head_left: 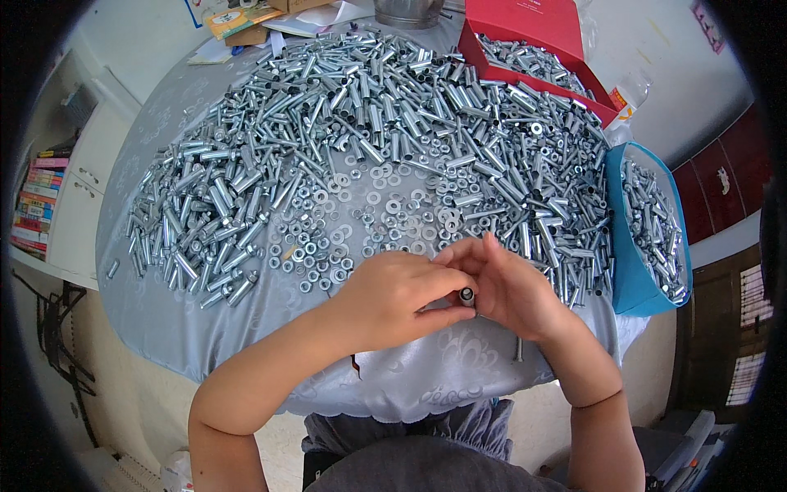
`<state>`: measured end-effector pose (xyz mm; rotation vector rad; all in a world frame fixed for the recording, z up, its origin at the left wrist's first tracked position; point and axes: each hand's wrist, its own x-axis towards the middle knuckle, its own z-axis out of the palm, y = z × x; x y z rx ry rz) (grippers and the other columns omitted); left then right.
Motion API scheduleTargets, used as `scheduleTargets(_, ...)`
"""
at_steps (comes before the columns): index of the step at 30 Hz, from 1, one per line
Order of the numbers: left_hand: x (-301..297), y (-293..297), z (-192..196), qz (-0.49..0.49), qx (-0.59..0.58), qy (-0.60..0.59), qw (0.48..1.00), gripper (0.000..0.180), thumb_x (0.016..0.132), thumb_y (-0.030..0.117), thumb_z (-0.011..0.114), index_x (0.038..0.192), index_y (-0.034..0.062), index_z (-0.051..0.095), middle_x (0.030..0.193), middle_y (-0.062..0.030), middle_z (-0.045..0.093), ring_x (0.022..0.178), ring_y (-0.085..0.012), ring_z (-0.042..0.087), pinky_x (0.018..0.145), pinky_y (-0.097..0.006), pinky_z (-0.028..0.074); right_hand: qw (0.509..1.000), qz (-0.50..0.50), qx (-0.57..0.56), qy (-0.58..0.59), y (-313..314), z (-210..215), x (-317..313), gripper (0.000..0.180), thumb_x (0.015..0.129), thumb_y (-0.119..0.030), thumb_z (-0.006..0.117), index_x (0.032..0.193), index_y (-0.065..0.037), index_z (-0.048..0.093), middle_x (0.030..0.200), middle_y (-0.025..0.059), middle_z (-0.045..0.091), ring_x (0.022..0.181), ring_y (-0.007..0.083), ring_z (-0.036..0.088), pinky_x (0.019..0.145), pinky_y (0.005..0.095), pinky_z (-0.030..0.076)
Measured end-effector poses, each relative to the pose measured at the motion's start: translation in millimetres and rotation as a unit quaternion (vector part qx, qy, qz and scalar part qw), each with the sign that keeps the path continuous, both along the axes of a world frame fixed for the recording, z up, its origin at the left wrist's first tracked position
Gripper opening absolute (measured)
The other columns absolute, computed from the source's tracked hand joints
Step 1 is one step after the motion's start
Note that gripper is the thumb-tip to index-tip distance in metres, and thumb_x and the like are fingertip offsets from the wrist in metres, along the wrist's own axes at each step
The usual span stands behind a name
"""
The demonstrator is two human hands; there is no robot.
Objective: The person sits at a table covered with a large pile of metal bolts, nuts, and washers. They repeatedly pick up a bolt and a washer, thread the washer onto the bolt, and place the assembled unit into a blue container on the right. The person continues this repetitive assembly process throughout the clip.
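Both hands meet at the table's near side. My left hand pinches a small metal sleeve between thumb and forefinger, its dark round end facing up. Just to the right, my right hand has its fingers curled in against the left fingertips; what they hold, if anything, is hidden. A long thin bolt shows below the right palm, and I cannot tell whether it lies on the cloth or hangs from the hand. Beyond the hands lie loose nuts and flat washers.
A large heap of metal sleeves and bolts covers the far table. Assembled anchor bolts pile up at the left. A red box and a blue fabric bin hold more hardware. A metal bucket and papers stand behind.
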<state>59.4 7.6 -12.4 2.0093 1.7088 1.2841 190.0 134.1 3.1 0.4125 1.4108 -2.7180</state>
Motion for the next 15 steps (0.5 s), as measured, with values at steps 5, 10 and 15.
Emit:
scheduleTargets(5,1.4,-0.4,1.7,0.000,-0.045,0.009,0.999,0.016,0.073,0.023,0.066,0.080,0.0115,0.057,0.059,-0.0043,0.055,0.056,-0.0234,0.057,0.053,-0.035,0.044,1.000,0.007,0.009,-0.004,-3.3,1.4,-1.4,0.055,0.094,-0.049,0.028,0.112,0.000,0.048,0.101,0.0067,0.055,0.085,0.0135,0.050,0.075,0.0272,0.041)
scheduleTargets(10,4.5,-2.3,4.0,0.006,-0.038,-0.028,0.999,0.016,0.068,0.015,0.070,0.080,0.0115,0.059,0.060,-0.0023,0.056,0.052,-0.0182,0.056,0.050,-0.030,0.043,1.000,0.023,-0.014,0.003,-1.5,1.5,-0.8,0.056,0.094,-0.049,0.029,0.114,0.000,0.048,0.104,0.0079,0.055,0.092,0.0151,0.051,0.080,0.0291,0.040)
scheduleTargets(15,3.1,-3.2,3.7,0.001,-0.089,-0.076,0.993,0.020,0.071,0.015,0.068,0.085,0.0089,0.055,0.069,-0.0050,0.058,0.057,-0.0193,0.059,0.053,-0.031,0.045,0.998,-0.004,-0.066,-0.006,-1.3,-2.7,0.4,0.052,0.094,-0.043,0.033,0.115,0.002,0.047,0.106,0.0120,0.054,0.098,0.0196,0.051,0.089,0.0336,0.039)
